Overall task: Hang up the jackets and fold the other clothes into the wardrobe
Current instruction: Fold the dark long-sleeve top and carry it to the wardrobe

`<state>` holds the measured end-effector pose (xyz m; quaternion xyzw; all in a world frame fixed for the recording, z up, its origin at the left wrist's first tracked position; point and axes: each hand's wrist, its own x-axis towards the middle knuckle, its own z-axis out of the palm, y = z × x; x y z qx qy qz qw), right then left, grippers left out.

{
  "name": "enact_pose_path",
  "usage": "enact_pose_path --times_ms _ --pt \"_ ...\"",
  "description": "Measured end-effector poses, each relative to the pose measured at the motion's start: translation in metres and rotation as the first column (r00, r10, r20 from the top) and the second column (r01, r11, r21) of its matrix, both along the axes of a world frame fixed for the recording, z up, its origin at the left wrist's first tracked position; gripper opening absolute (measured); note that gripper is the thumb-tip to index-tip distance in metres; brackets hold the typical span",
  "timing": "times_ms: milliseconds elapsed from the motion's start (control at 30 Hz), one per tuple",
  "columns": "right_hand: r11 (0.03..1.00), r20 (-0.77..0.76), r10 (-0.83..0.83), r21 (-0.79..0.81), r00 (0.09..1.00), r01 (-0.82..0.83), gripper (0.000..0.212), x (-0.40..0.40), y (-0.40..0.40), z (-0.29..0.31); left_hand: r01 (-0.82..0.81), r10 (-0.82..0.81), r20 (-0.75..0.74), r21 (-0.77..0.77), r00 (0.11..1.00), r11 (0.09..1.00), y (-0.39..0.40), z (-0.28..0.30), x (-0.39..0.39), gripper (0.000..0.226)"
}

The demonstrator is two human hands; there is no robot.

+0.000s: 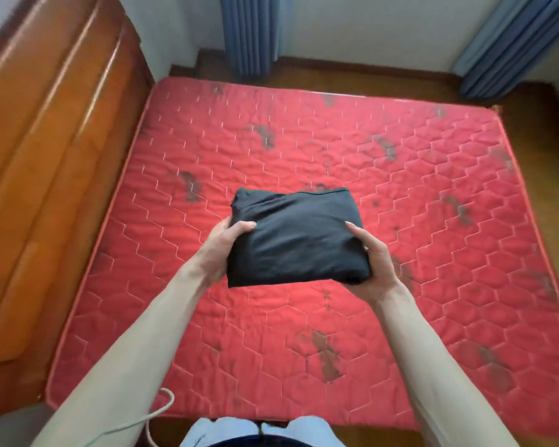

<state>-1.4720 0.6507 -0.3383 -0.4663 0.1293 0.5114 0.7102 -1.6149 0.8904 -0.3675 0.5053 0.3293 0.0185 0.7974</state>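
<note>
Holding a folded dark garment (pixel 296 238) clear above the red mattress (pixel 400 188), the left hand (pixel 220 250) grips its left end and the right hand (pixel 373 262) its right end, thumbs on top. Its long axis runs left to right between them, so neither hand is nearer. Its banded edge points away from the person. A wooden cabinet (pixel 46 156), perhaps the wardrobe, stands to the left, so the carry likely swings left.
</note>
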Motion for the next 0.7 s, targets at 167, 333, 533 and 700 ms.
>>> enact_pose_path --times_ms 167,333,533,700 --pt "0.992 0.048 0.08 0.089 0.996 -0.084 0.032 -0.002 -0.011 0.054 -0.086 0.065 0.09 0.242 0.994 0.966 -0.021 0.059 -0.021 0.033" --pt "0.971 0.081 0.19 0.13 0.979 -0.199 0.028 -0.002 -0.01 0.081 -0.249 0.202 0.182 0.294 0.962 0.923 -0.044 0.085 -0.054 0.034" --pt "0.913 0.102 0.36 0.166 0.927 -0.373 0.037 -0.024 0.009 0.098 -0.461 0.432 0.245 0.071 0.868 0.885 -0.068 0.101 -0.106 0.037" --pt "0.84 0.113 0.497 0.187 0.86 -0.51 0.046 -0.066 0.042 0.114 -0.608 0.567 0.29 0.066 0.771 0.791 -0.079 0.116 -0.172 0.037"
